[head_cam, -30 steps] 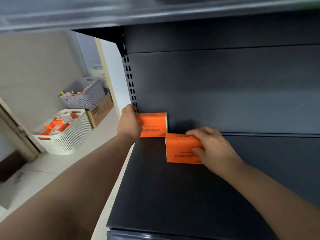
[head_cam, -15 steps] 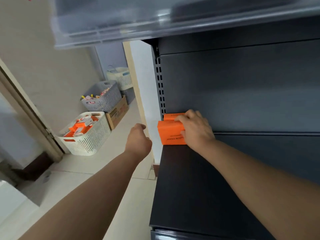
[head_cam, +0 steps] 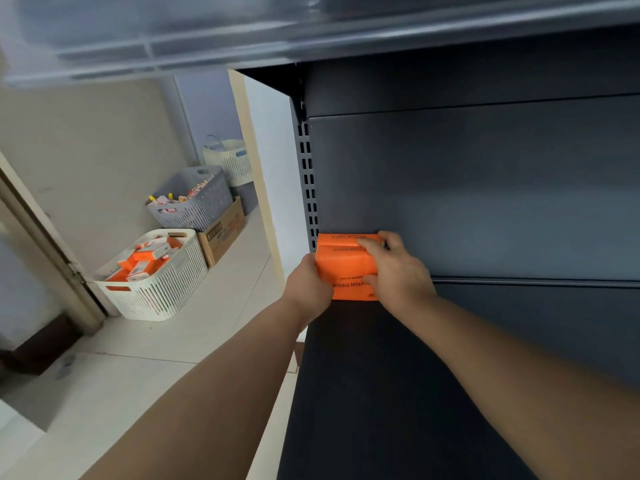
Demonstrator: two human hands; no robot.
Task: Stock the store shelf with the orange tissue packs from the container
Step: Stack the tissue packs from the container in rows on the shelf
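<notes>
Fingers point(head_cam: 372, 242) of our right hand point(head_cam: 398, 275) curl over the top of the orange tissue packs point(head_cam: 346, 268), with the thumb on the front, so that hand holds them. Our left hand point(head_cam: 308, 285) is pushed up against their other side, and we cannot tell how its fingers lie. The packs sit on the store shelf point(head_cam: 381, 375), just beside the slotted post point(head_cam: 308, 188), right at its foot. They look like two packs pressed close together. We think the job has only just begun: the shelf away from the post is bare. Well apart from the post, down on the floor, the white basket point(head_cam: 162, 289) holds many more orange packs to bring over.
</notes>
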